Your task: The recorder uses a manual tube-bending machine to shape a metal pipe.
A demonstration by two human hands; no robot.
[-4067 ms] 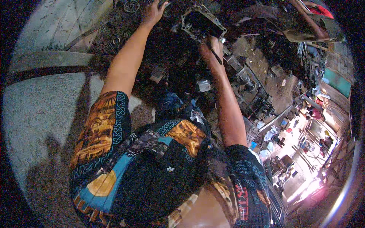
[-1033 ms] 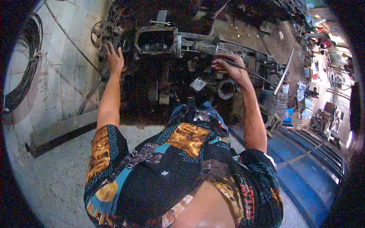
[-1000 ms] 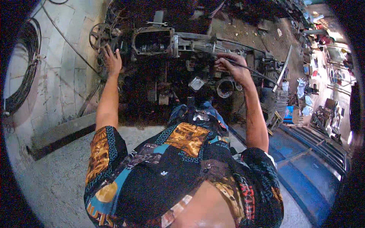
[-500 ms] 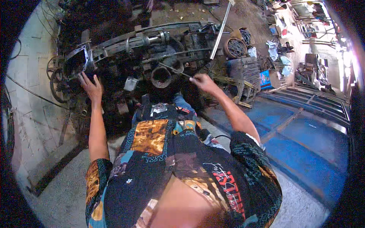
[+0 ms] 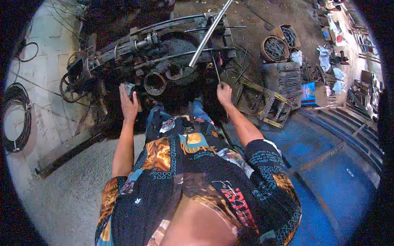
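A dark, greasy lathe-like machine (image 5: 123, 55) stretches across the upper left in front of me. At its near side my left hand (image 5: 129, 107) is closed around a small pale boxy container (image 5: 130, 87), fingers on one side and thumb on the other. The container's contents cannot be made out. Farther right, my right hand (image 5: 224, 95) grips the near end of a thin metal rod (image 5: 216, 70), which points away toward the machine's right end. Between my hands sits a round, open metal cup (image 5: 155, 84) with grimy matter inside, beside a smaller round opening (image 5: 174, 71).
A bright metal bar (image 5: 210, 33) slants above the machine's right end. To the right are a round tub of metal pieces (image 5: 275, 49), stacked rods (image 5: 283, 78), a yellowish metal frame (image 5: 276, 107) and a blue sheet (image 5: 320, 151). Coiled cable (image 5: 17, 119) hangs on the left wall.
My left hand has come off the machine's left end and moved right, onto the small container. My right hand has swung the rod from pointing left at the cup to pointing away.
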